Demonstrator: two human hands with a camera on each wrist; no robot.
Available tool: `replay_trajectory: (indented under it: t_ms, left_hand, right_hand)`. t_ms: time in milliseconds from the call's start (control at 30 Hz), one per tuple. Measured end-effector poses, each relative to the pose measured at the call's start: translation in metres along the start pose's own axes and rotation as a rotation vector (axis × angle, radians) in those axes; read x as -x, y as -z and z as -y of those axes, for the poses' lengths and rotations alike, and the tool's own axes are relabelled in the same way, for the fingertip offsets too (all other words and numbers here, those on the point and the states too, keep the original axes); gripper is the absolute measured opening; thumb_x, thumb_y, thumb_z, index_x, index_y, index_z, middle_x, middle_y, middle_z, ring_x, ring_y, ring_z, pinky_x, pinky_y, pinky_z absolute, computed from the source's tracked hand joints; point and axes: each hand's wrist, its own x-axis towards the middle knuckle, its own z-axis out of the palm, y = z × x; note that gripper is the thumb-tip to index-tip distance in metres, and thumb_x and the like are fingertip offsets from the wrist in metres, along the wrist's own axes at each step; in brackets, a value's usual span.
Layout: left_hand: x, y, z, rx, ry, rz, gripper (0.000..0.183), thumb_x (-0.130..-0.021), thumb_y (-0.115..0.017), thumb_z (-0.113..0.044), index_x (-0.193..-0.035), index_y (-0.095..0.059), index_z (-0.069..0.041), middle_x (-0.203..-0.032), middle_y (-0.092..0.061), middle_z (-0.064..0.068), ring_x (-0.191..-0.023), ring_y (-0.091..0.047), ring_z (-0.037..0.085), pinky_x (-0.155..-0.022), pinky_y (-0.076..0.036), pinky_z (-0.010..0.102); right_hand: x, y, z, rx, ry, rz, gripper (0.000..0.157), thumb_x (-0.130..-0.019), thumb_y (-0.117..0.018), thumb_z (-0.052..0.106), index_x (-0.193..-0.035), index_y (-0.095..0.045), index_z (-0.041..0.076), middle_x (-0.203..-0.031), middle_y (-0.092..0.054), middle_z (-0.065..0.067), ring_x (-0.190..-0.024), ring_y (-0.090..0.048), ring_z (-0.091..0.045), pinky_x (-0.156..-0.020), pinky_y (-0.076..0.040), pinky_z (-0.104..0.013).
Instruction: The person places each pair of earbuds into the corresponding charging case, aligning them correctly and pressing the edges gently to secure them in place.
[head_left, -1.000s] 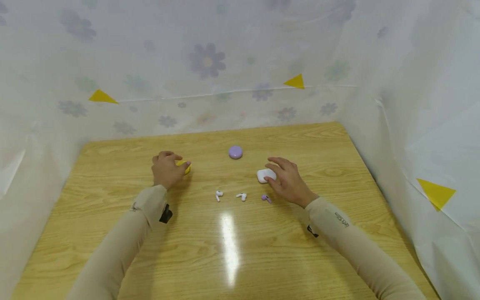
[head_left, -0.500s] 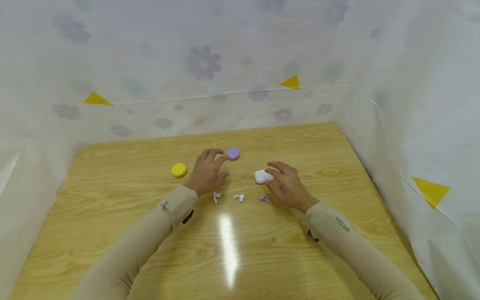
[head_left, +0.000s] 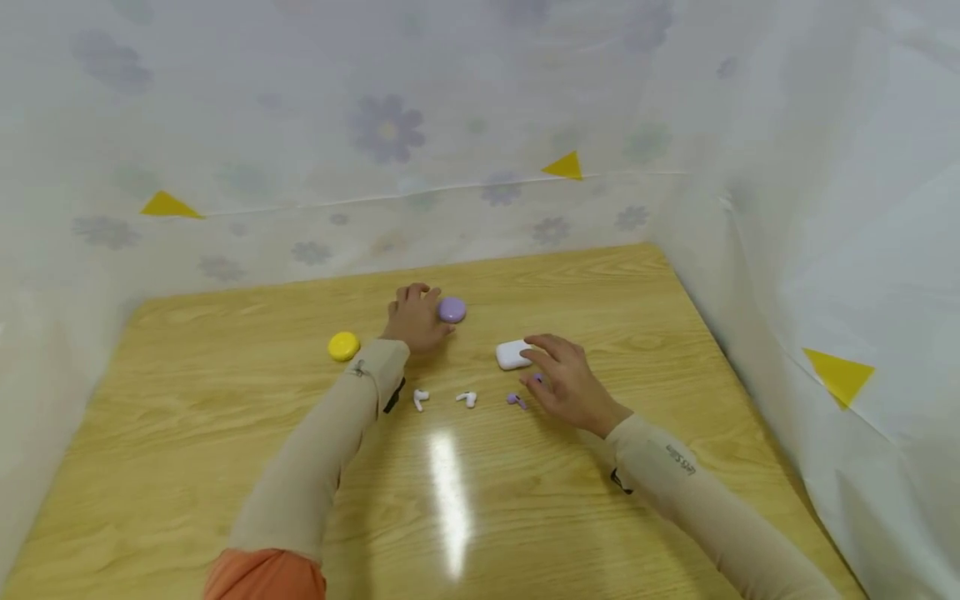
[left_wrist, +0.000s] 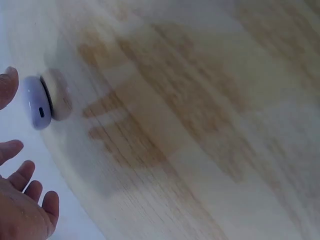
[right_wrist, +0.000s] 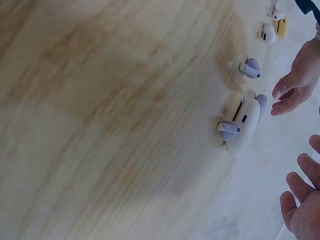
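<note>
My left hand point(head_left: 415, 321) is beside a round purple earbud case point(head_left: 452, 310) at the back of the table, fingers loosely bent. In the left wrist view, the thumb and fingers stand apart from the purple case point(left_wrist: 37, 102). My right hand point(head_left: 566, 379) hovers with relaxed fingers at the right end of a white earbud case point(head_left: 512, 355), and the right wrist view shows space between those fingers and the white case point(right_wrist: 246, 122). One purple earbud point(head_left: 517, 401) lies just left of the right thumb. Another purple earbud point(head_left: 538, 378) is partly hidden behind that hand.
A round yellow case point(head_left: 344, 346) sits left of the left wrist. Nearer the front lie two white earbuds, the left earbud point(head_left: 421, 399) and the middle earbud point(head_left: 468, 399). The wooden table point(head_left: 570, 517) meets a flowered white sheet point(head_left: 300, 150) at the back.
My left hand has left the yellow case and moved right to the purple case. The right hand stays near the white case, and the second purple earbud has come into view. The head view has shifted slightly.
</note>
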Motion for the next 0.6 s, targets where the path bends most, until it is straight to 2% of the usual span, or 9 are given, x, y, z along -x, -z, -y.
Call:
replay_trajectory:
  t_ms: [267, 600]
  left_hand:
    - [-0.002, 0.002, 0.008, 0.056, 0.072, 0.069, 0.057, -0.092, -0.055, -0.048, -0.133, -0.052, -0.009, -0.147, -0.034, 0.017, -0.137, -0.024, 0.042, -0.102, -0.032, 0.062]
    - [0.000, -0.004, 0.015, 0.112, 0.104, 0.063, 0.048, -0.097, -0.044, -0.043, -0.131, -0.054, -0.009, -0.147, -0.035, 0.016, -0.137, -0.023, 0.041, -0.104, -0.029, 0.062]
  right_hand:
    - [0.007, -0.001, 0.004, 0.005, -0.006, 0.003, 0.034, -0.079, -0.075, 0.011, -0.109, -0.065, -0.002, -0.122, -0.061, -0.023, -0.115, -0.055, -0.040, -0.093, -0.041, -0.061]
    - [0.013, -0.002, 0.007, 0.010, -0.003, 0.017, 0.036, -0.078, -0.076, 0.012, -0.110, -0.064, -0.002, -0.122, -0.061, -0.022, -0.116, -0.055, -0.040, -0.093, -0.042, -0.060]
